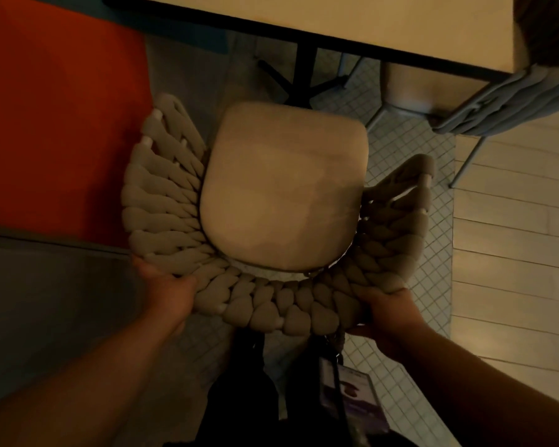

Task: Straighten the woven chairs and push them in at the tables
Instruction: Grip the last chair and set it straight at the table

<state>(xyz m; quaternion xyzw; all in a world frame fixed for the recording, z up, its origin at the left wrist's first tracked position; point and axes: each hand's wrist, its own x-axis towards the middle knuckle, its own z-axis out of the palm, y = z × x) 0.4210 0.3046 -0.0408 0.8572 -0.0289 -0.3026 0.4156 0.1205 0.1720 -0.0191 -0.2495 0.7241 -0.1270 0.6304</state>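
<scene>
Gripping the braided backrest of the woven chair (271,201) from behind, left hand (167,287) and right hand (389,312) hold it just short of the table (400,24), where a skewed shove could ram the pedestal base (299,80).

A woven chair (271,304) seen from above, its curved backrest made of thick beige braided rope wrapping round both sides of a smooth tan seat cushion (284,188). The seat's front edge points toward a pale table (352,24) with a dark rim and stops just short of it, angled slightly left. A second chair (510,101), grey-blue and woven, sits tucked at the table's right corner
</scene>
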